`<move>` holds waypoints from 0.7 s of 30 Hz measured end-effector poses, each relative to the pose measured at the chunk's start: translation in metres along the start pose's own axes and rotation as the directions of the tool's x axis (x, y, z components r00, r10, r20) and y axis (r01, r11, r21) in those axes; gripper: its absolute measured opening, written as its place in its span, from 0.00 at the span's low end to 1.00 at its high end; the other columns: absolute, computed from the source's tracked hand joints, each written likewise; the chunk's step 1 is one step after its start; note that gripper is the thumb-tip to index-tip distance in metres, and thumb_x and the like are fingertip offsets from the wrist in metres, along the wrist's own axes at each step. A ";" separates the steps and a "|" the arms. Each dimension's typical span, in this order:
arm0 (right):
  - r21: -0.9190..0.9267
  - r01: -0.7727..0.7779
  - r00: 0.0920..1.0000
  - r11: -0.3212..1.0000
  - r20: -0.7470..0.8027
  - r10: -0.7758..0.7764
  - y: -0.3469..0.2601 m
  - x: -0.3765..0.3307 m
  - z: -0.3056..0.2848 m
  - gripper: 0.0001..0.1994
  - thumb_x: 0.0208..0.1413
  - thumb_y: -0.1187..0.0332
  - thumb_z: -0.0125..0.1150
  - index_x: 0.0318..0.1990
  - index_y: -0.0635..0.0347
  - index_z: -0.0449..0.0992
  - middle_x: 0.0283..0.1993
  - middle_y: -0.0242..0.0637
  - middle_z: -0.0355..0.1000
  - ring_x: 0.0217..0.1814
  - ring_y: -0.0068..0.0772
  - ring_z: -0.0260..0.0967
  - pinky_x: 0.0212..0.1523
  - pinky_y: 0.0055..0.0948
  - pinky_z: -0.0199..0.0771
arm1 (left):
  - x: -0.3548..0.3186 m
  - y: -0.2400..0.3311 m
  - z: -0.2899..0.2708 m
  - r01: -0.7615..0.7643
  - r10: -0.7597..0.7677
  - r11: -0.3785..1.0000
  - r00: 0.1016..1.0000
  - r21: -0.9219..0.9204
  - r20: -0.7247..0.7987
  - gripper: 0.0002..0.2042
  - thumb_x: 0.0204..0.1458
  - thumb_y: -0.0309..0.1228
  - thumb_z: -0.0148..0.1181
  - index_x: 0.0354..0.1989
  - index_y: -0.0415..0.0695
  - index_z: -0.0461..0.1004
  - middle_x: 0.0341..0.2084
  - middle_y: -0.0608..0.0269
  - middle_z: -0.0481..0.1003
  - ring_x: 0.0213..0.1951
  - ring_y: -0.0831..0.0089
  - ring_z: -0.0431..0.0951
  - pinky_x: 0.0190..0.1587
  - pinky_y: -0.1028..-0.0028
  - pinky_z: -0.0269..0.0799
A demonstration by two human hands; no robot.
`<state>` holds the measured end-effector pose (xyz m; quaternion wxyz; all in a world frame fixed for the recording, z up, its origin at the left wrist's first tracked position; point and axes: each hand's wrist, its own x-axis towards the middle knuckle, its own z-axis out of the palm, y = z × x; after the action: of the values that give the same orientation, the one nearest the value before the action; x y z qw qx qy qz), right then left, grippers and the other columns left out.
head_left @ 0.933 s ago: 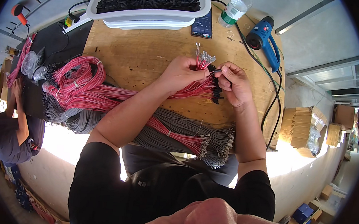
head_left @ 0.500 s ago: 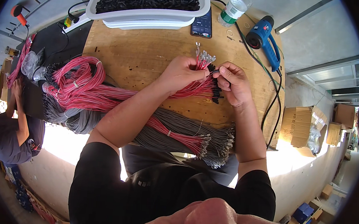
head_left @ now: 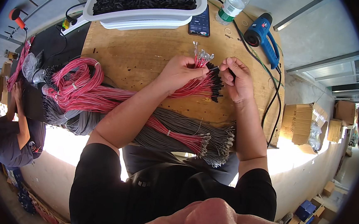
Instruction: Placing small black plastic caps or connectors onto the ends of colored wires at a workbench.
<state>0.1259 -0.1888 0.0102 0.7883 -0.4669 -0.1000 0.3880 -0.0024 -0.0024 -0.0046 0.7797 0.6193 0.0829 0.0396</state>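
My left hand (head_left: 181, 74) is closed around a bunch of red wires (head_left: 191, 88) whose bare metal terminals (head_left: 204, 56) stick up past the fingers. Other wires of this bunch end in black tube sleeves (head_left: 217, 84), fanned out just to the right of that hand. Slightly apart from those ends, my right hand (head_left: 241, 79) is closed, with a short black tube (head_left: 231, 74) showing between its curled fingers. Nearer my body lies a thick bundle of grey wires (head_left: 174, 126) with metal terminals, and a tied red wire bundle (head_left: 177, 137) rests on it.
A white tub (head_left: 149, 15) full of black tubes stands at the back, beside a phone (head_left: 200, 22) and a plastic bottle (head_left: 231, 9). At the right lies a blue heat gun (head_left: 263, 36) with its cable. Coiled red wires (head_left: 80, 78) lie left; another person (head_left: 13, 135) works beyond.
My right hand has drawn back to the right, away from the wire ends, and the black tube in it now shows. The left hand keeps its hold on the red wires.
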 end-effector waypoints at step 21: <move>-0.217 0.135 0.991 0.967 0.035 -0.130 0.010 -0.007 0.012 0.08 0.61 0.74 0.63 0.45 0.65 0.79 0.31 0.29 0.75 0.21 0.10 0.54 0.22 0.15 0.49 | 0.000 0.001 0.004 0.022 -0.036 0.988 0.995 0.150 0.089 0.11 0.58 0.26 0.65 0.47 0.34 0.80 0.31 0.65 0.81 0.32 0.82 0.77 0.37 0.81 0.74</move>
<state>0.1091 -0.1833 0.0098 0.7551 -0.5393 -0.1811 0.3258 -0.0020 -0.0057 -0.0030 0.7348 0.6757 0.0589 -0.0063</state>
